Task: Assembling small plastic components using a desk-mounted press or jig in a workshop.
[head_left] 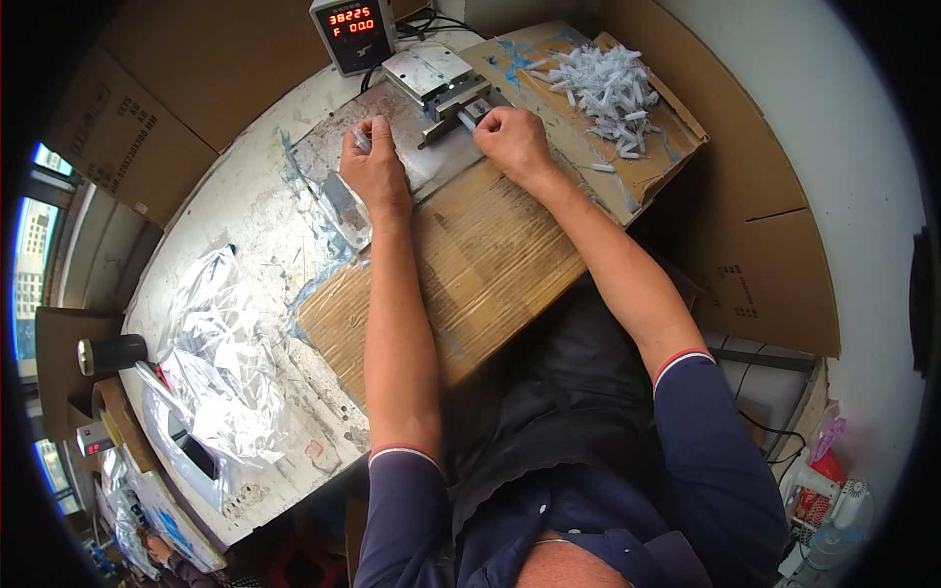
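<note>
From my remote seat: left hand [372,169] rests on the grey metal plate [421,162], fingers pinched around a small clear plastic piece [362,140] at its fingertips. Right hand [512,140] is clenched into a fist just beside the small metal press fixture [446,86]; I see a pale piece [469,119] poking out between fist and fixture, touching both, but I cannot tell how it is gripped.

At 12 o'clock from the hands stands a digital counter box [353,34] with red digits, a black cable [431,22] running behind it. At 1 o'clock, a heap of small white plastic pieces [610,93] lies on a cardboard sheet [642,147], well apart from the left hand, near the right. A second corrugated cardboard sheet [490,265] lies under both forearms, toward 6 o'clock. At 8 o'clock, crumpled clear plastic bags [211,363] cover the worn white tabletop [255,206]. A black cylinder [110,353] sits at the table's far left edge. Nothing lies between hands and fixture.
</note>
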`<state>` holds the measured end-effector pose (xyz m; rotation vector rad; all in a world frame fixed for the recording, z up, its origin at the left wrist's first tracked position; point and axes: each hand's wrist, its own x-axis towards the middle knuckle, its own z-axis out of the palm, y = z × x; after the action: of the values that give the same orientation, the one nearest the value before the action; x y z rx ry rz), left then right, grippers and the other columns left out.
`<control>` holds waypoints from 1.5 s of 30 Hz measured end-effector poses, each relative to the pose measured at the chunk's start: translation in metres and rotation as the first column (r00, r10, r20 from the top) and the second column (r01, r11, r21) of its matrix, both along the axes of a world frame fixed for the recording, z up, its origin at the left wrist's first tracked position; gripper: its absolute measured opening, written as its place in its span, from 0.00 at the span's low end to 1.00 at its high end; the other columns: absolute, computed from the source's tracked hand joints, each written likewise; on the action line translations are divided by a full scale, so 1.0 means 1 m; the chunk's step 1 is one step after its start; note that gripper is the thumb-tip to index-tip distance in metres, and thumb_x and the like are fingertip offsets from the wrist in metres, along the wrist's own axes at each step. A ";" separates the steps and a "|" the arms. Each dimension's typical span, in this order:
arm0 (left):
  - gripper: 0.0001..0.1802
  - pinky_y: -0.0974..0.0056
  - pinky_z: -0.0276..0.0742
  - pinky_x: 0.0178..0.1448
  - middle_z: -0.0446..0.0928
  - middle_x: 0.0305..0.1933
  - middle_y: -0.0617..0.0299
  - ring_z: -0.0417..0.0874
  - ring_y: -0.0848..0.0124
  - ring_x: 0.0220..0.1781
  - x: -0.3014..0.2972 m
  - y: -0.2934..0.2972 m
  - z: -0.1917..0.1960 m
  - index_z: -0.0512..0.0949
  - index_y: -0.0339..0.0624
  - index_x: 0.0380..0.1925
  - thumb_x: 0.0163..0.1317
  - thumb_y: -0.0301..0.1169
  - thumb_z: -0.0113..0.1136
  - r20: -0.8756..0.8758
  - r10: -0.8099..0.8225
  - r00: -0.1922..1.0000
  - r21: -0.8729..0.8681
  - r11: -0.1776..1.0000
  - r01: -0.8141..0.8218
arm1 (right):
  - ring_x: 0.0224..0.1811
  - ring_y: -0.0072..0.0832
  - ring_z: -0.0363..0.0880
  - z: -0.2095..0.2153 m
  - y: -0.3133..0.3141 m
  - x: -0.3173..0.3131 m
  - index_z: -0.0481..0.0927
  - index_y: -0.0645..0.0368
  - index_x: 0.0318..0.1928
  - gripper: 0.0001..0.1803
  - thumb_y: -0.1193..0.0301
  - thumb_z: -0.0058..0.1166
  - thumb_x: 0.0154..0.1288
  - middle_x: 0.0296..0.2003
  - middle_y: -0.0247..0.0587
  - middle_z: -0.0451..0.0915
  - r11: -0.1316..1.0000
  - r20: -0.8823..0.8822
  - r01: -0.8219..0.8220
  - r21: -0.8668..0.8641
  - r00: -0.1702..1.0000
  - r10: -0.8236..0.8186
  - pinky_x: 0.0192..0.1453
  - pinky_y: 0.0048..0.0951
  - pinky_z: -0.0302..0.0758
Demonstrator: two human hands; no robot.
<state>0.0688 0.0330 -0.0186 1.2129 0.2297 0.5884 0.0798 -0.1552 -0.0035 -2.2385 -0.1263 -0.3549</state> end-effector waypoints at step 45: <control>0.11 0.50 0.82 0.40 0.79 0.48 0.56 0.86 0.50 0.40 -0.011 -0.035 0.005 0.79 0.48 0.45 0.64 0.34 0.68 0.072 0.116 0.991 0.952 0.288 -0.103 | 0.39 0.41 0.85 0.010 -0.137 -0.069 0.84 0.58 0.41 0.09 0.68 0.64 0.64 0.38 0.45 0.86 0.984 -0.098 -0.040 -0.171 0.995 0.024 0.44 0.39 0.80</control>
<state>0.0575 -0.0023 -0.0131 2.4335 -0.0898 0.8912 0.0111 -0.2921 0.0066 -2.4174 -0.1473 -0.2264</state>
